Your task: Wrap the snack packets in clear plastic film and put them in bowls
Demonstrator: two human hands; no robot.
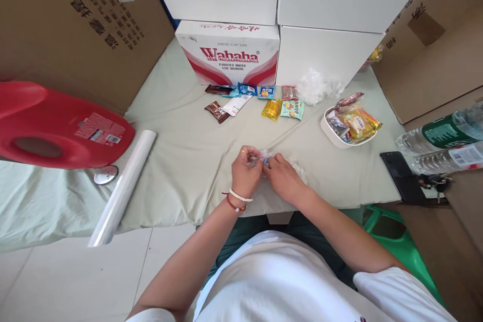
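Observation:
Both hands meet near the front edge of the table. My left hand [244, 172], with a ring and two bracelets at the wrist, is closed and pinches crinkled clear plastic wrap [299, 167]. Close beside it, my right hand [286, 179] is closed on the same wrap, part of which spreads out past its knuckles. A small bluish item [266, 162] shows between the fingertips, mostly hidden by them, so its kind is unclear. Beyond the hands lie a yellow snack packet [271, 109] and a light green packet [292, 109].
A white tub [332, 133] of packets stands right, below crumpled clear plastic [312, 86]. Brown packets [217, 111] lie before the Wahaha box [230, 55]. Leftward are a plastic film roll [123, 188] and red jug [101, 133]; rightward, a phone [400, 176] and bottles [439, 133].

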